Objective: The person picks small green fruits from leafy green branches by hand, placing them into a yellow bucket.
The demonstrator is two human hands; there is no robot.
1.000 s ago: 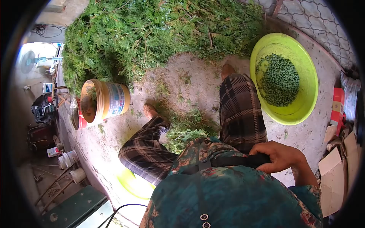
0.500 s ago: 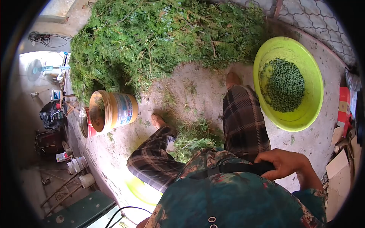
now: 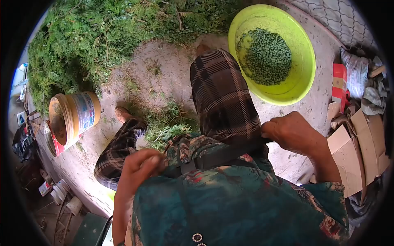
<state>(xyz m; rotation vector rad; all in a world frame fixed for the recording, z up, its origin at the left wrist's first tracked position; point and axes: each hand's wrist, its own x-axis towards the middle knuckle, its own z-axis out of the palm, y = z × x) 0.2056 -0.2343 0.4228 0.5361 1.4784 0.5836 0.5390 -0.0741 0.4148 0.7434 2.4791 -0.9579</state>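
Note:
My right hand is closed on the end of a black strap that crosses the waist of the teal flowered shirt. On the other side of the waist is my left hand, its fingers curled beside the shirt and the strap; what it holds, if anything, is hidden. Beyond the right knee stands a lime-green basin with many small green berries in it. Plaid trousers cover both legs.
Leafy green branches are heaped at the top. A tan bucket lies tilted at the left. Loose sprigs lie between the feet. Cardboard and a red box are at the right, near wire mesh.
The view has shifted to the right, so the basin and bucket appear farther left. My left hand has come up into view at the waist. My right hand still holds the strap.

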